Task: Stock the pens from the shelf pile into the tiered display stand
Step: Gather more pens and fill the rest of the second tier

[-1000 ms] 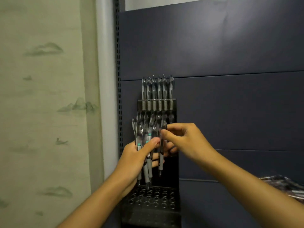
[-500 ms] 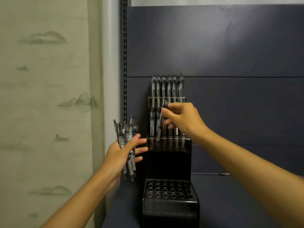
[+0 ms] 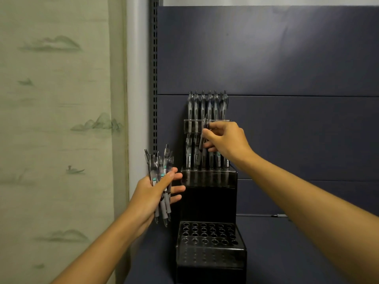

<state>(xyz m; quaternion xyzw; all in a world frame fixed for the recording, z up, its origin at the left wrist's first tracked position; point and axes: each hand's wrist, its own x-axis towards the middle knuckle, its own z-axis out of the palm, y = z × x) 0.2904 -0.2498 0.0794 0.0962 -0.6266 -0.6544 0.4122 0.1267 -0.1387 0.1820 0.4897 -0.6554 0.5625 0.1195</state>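
Note:
A black tiered display stand (image 3: 209, 193) stands against the dark blue shelf back. Its top tier holds a row of clear pens (image 3: 208, 105); the middle tier holds several pens (image 3: 189, 156) too. The bottom tier (image 3: 209, 234) shows rows of bare holes. My right hand (image 3: 224, 140) pinches a single pen (image 3: 204, 130), held nearly upright over the middle tier. My left hand (image 3: 158, 191) grips a bundle of pens (image 3: 161, 175) to the left of the stand, tips down.
A slotted shelf upright (image 3: 154, 78) runs down just left of the stand. A pale patterned wall (image 3: 57, 119) fills the left side. A lone pen (image 3: 280, 216) lies on the shelf to the right, by the back panel.
The right hand drew one pen out of the bundle and carried it up to the middle tier. The left hand moved its bundle down and left, away from the stand.

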